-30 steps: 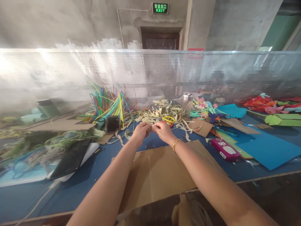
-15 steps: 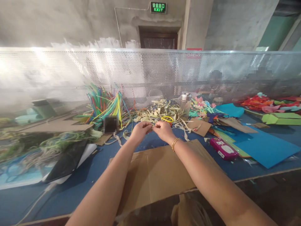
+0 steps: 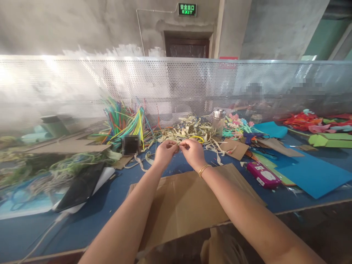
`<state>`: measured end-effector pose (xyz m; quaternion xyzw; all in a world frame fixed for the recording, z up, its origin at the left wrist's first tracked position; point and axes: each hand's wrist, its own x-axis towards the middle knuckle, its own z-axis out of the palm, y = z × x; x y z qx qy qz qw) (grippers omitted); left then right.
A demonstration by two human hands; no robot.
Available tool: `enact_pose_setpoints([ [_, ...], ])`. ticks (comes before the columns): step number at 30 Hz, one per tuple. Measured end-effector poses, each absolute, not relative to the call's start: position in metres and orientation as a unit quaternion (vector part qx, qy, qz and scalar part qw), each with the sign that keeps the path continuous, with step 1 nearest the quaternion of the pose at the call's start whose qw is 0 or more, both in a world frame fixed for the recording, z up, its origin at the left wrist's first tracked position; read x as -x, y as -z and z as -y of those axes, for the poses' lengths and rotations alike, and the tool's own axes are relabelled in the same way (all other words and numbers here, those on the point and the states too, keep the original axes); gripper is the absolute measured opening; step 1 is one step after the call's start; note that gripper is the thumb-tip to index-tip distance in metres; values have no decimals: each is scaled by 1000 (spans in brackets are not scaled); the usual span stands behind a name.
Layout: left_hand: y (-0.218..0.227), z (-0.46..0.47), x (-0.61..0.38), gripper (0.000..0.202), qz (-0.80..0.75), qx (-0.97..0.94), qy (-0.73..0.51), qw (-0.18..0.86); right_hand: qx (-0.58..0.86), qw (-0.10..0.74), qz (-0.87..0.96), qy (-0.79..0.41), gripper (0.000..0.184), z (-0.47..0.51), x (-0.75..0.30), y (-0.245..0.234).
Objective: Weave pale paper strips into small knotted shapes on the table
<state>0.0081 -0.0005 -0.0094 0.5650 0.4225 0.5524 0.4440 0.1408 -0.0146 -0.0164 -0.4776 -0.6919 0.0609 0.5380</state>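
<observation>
My left hand [image 3: 164,151] and my right hand [image 3: 192,151] meet above the blue table [image 3: 115,190], fingertips pinched together on a small thin piece that is too small to make out. A gold bracelet [image 3: 204,169] circles my right wrist. Just beyond the hands lies a heap of pale paper strips [image 3: 188,132] with a yellow loop [image 3: 197,138] on it. A sheet of brown cardboard [image 3: 187,201] lies flat under my forearms.
A bundle of coloured sticks [image 3: 125,121] leans at the back left. A steel-capped jar [image 3: 218,121], a pink case [image 3: 263,174], blue paper sheets [image 3: 310,172] and a black tablet [image 3: 79,187] lie around. A perforated metal screen [image 3: 176,84] closes the table's far side.
Both hands have stayed pinched together and shifted slightly upward and away; the fingers have worked a little on the small piece.
</observation>
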Motion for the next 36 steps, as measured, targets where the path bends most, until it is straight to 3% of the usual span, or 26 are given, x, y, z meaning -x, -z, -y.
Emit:
enact_pose_setpoints([
  [6, 6, 5, -12, 25, -400, -513, -566, 507, 459, 518, 721, 29, 14, 19, -143, 11],
  [17, 8, 3, -12, 27, -384, -523, -585, 487, 469, 439, 750, 159, 21, 22, -144, 5],
  [21, 10, 3, -13, 24, -376, -542, -585, 472, 475, 460, 739, 130, 16, 22, -142, 6],
  [27, 15, 2, -16, 20, -375, -573, -571, 453, 516, 518, 682, -30, 5, 18, -142, 8],
  [36, 18, 1, -15, 14, -396, -597, -566, 409, 554, 506, 657, -76, 6, 19, -140, 6],
])
